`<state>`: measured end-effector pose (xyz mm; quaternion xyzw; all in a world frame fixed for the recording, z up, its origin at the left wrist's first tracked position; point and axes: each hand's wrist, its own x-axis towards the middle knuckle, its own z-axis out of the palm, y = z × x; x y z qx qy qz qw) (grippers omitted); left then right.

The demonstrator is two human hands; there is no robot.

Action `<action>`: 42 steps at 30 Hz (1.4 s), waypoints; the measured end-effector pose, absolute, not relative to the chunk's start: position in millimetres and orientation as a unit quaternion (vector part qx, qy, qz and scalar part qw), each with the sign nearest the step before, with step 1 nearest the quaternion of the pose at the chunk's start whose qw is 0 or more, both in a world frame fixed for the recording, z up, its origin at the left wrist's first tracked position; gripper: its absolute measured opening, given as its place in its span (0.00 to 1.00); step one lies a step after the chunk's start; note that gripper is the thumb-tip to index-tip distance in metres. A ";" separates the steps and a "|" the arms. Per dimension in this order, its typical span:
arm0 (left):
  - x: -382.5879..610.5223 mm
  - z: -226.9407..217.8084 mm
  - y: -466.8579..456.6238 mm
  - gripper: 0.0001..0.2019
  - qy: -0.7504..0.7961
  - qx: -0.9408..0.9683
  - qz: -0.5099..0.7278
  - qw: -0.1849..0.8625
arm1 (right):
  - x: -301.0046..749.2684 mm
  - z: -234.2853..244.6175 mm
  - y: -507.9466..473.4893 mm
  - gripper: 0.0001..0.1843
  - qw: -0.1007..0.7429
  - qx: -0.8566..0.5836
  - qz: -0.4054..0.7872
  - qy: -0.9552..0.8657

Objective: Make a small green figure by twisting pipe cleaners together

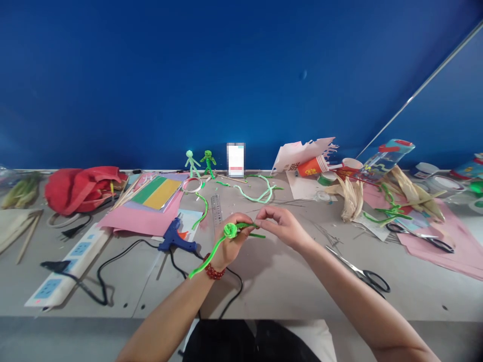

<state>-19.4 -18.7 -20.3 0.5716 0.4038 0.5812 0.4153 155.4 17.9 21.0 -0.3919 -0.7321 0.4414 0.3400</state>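
Wrapped around a bright green pipe-cleaner figure (230,231), my left hand (231,244) is closed, with a beaded bracelet at its wrist. The figure has a coiled round head, and one long stem trails down over the wrist. My right hand (279,226) pinches at the far tip of a green stem, its thumb and forefinger meeting close to my left fingertips. Past my hands, two finished-looking pipe-cleaner figures, one pale green (192,163) and one bright green (208,163), stand near the wall. Loose pale green pipe cleaners (260,200) lie beside them.
A blue glue gun (175,237) with its black cord rests left of my hands, near a white power strip (71,266). Black-handled scissors (362,274) lie to the right. A clear ruler (216,210), a phone (236,160), coloured sheets (156,192) and a tipped red cup (313,166) are farther back.
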 end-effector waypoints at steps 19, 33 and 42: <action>-19.4 -25.7 -16.9 0.08 0.397 0.508 0.600 0.473 | 151.1 16.7 10.7 0.02 0.449 -0.326 0.135 -0.821; -20.7 -29.7 -17.4 0.07 0.356 0.489 0.606 0.517 | 148.0 13.8 2.7 0.08 0.452 -0.276 0.038 -0.847; -17.9 -25.0 -15.5 0.08 0.354 0.416 0.625 0.558 | 149.0 11.6 2.8 0.11 0.425 -0.264 -0.026 -0.866</action>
